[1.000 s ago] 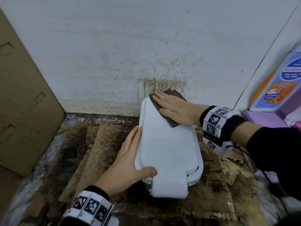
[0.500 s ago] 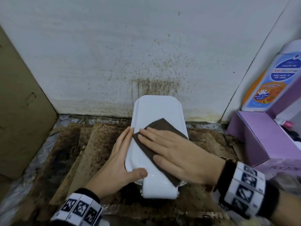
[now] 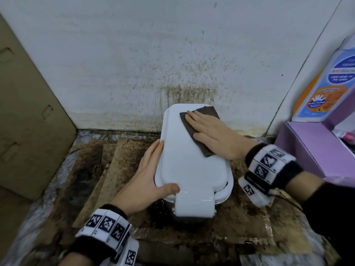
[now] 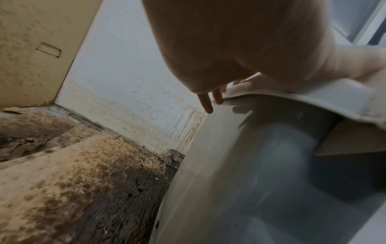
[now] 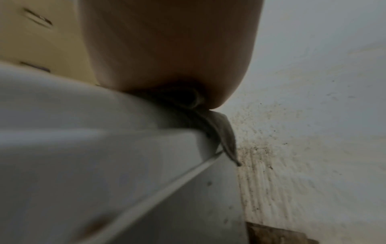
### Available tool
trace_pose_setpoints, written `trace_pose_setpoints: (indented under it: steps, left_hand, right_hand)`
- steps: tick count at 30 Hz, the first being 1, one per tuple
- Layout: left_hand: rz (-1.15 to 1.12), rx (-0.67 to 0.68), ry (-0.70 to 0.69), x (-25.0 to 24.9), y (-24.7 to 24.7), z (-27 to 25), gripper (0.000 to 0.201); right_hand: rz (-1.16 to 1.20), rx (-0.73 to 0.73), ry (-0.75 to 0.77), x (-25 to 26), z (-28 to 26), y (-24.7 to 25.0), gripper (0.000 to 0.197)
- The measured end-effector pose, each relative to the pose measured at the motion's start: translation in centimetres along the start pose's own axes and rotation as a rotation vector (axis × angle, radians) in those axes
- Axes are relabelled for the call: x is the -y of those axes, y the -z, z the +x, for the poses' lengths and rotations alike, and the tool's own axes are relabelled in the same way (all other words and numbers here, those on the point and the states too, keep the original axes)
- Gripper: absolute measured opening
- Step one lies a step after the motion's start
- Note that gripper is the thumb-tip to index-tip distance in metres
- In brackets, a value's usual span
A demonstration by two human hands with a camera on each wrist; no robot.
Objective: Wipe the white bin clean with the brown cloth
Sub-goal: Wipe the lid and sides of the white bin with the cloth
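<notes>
The white bin [image 3: 189, 166] stands on stained cardboard against the wall, lid closed. A brown cloth [image 3: 199, 129] lies flat on the far right part of the lid, one corner hanging over the lid's edge [image 5: 226, 132]. My right hand [image 3: 211, 131] presses on the cloth with straight fingers. My left hand [image 3: 151, 175] braces the bin's left side, fingers [image 4: 208, 103] straight along the lid's rim and thumb resting on the lid's near end. The bin's side wall [image 4: 240, 173] fills the left wrist view.
The speckled white wall [image 3: 172, 64] runs just behind the bin. A brown cardboard panel [image 3: 28, 121] leans at the left. A purple box [image 3: 307, 150] and a large bottle [image 3: 326, 83] crowd the right. Dirty cardboard sheets [image 3: 99, 169] cover the floor.
My right hand slid the cloth from the lid's far end to its near end, then back to the far right. The left hand kept its hold on the bin's side.
</notes>
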State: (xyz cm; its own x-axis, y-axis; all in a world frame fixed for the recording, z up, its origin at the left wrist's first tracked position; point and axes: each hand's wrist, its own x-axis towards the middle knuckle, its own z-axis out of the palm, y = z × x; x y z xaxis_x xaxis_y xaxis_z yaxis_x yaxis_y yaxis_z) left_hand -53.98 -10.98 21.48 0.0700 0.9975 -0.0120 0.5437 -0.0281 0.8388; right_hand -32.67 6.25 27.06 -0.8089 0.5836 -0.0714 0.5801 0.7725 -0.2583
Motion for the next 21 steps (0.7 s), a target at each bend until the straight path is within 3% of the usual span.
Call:
trace_pose_setpoints:
  steps: [6,10,14,21]
  left_hand:
    - [0.008,-0.004,-0.023,0.2,-0.3,0.0,0.124]
    - [0.035,-0.016,-0.042,0.2,-0.5,0.0,0.124]
    - [0.042,-0.002,-0.023,0.1,-0.5,0.1,0.124]
    - [0.102,0.012,-0.011,0.2,0.0,0.0,0.123]
  right_hand:
    - [-0.035,-0.148,-0.001,6.9,-8.6,-3.1,0.065]
    - [0.007,-0.351,-0.058,9.1,-10.4,-5.5,0.059]
    - [0.192,-0.54,-0.111,8.1,-10.4,-6.8,0.056]
    - [0.653,-0.739,-0.348,8.1,-9.9,-8.4,0.061]
